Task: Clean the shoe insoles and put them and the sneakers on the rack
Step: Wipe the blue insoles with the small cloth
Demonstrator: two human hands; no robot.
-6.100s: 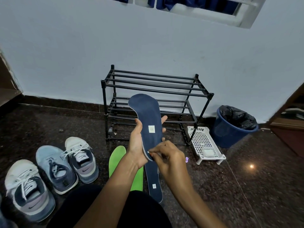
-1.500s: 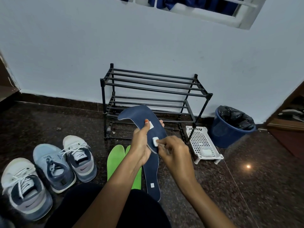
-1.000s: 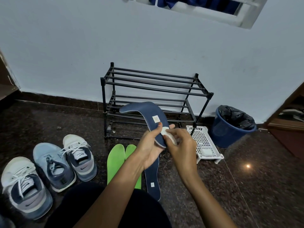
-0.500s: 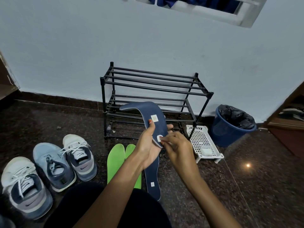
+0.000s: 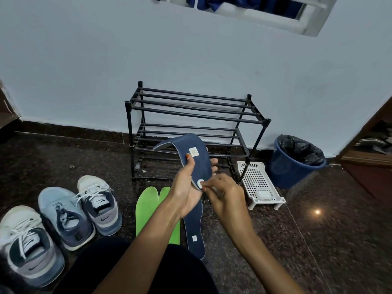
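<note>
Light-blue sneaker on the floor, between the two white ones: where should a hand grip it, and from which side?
Probably at the heel collar of the light-blue sneaker, coming from above on the person's side. Its opening faces up and its heel points toward the person. The near white sneaker and the far white sneaker flank it closely, leaving little room at its sides.

Rack front open; green insoles, sneakers, tray crowd floor.
</note>
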